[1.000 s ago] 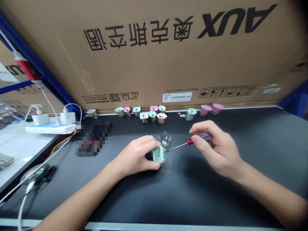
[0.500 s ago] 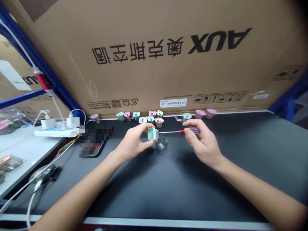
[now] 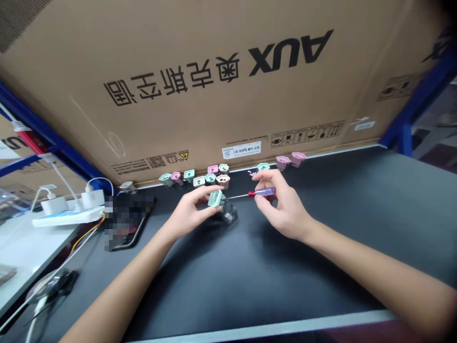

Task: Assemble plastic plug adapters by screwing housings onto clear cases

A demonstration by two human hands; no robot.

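My left hand [image 3: 189,212] pinches a small mint-green plug adapter [image 3: 214,198] and holds it just above the black table [image 3: 321,247]. My right hand [image 3: 282,207] grips a small screwdriver [image 3: 262,192] with a purple and red handle. Its thin metal shaft points left, and the tip meets the back of the green adapter. A clear grey plastic shell [image 3: 229,214] lies on the table right below the adapter.
Several mint, pink and beige adapters [image 3: 210,177] line the foot of a big AUX cardboard box [image 3: 214,81]. Two more pink ones [image 3: 291,159] sit further right. A phone [image 3: 124,221] lies at the left, beside a white power strip [image 3: 67,214] with chargers and cables.
Both hands have lifted off the table and moved away from me. The green adapter rose above the clear shell, and the screwdriver swung level with its tip against the adapter.
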